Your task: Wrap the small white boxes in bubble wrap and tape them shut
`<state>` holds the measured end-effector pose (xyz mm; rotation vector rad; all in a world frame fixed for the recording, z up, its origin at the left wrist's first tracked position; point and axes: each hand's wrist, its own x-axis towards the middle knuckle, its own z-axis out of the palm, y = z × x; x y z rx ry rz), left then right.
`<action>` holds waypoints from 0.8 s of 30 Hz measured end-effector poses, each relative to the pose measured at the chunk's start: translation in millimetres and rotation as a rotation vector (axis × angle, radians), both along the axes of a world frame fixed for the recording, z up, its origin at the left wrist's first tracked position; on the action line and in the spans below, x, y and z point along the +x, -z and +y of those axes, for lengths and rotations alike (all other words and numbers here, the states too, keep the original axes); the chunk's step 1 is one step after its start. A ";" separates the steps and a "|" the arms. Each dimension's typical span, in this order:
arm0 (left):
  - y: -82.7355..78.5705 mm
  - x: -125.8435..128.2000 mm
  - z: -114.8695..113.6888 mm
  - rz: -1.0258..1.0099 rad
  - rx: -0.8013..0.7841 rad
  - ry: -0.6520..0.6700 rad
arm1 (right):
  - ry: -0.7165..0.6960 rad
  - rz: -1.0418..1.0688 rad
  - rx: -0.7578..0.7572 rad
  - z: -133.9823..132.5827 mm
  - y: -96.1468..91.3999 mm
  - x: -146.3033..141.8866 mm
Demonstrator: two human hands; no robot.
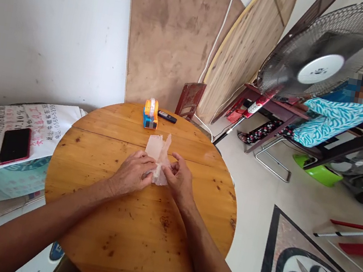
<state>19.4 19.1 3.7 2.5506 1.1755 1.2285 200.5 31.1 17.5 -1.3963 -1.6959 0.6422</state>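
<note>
A thin, crumpled, pale pinkish sheet (154, 146), like tissue paper or soft wrap, lies over the middle of the round wooden table (109, 226). On its left edge, my left hand (134, 170) is closed, fingers bent over the sheet and thumb underneath. A small greyish spot shows by that thumb; I cannot make out what it is. From the other side my right hand (179, 178) pinches the sheet's lower right part with thumb and fingertips. Beyond the sheet stand an orange and blue tape dispenser (150, 114) and, beside it, a small black object (167, 116).
Left of the table, a phone (15, 146) lies on white printed sacks (52, 125). A standing fan (319, 69) rises at the right. Behind it a person (335, 116) sits at a dark desk (278, 107). A wooden chair back (190, 100) touches the far side.
</note>
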 end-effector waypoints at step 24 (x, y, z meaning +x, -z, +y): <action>-0.2 -3.2 2.9 -0.432 -0.393 -0.068 | -0.205 -0.239 -0.004 -23.0 -12.9 -25.0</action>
